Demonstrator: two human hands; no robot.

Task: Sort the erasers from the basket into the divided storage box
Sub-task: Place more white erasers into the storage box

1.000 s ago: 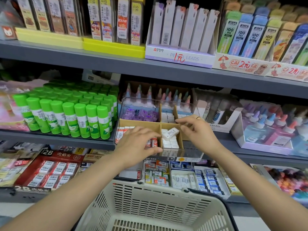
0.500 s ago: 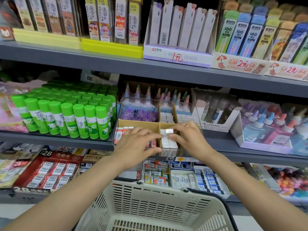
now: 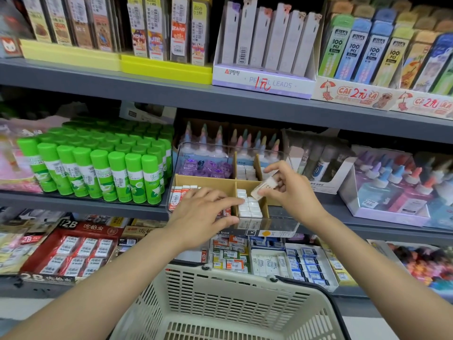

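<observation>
1. My right hand pinches a small white rectangular eraser between thumb and curled fingers. It is clear of the stack and tilted, its long axis running from low-left to high-right.
2. My left hand lies palm-down with the fingers spread and nearly straight. The fingertips rest on the white erasers already stacked in the narrow front compartment; it holds nothing.
3. The key relation: the held eraser hangs just above and slightly right of that narrow compartment. The gap for it lies down and to the left of my right hand. I judge the eraser needs turning to line up with the stacked rows before it goes in. The right hand is the nearer one for the drop.
4. The clear plastic storage box with tan cardboard dividers sits on the grey shelf.
   - Front left cell: red-and-white wrapped erasers.
   - Back left cell: purple translucent pieces.
   - Back middle cell: more white erasers.
5. The cream slotted plastic basket sits below my arms. No erasers show in the part I can see.
</observation>
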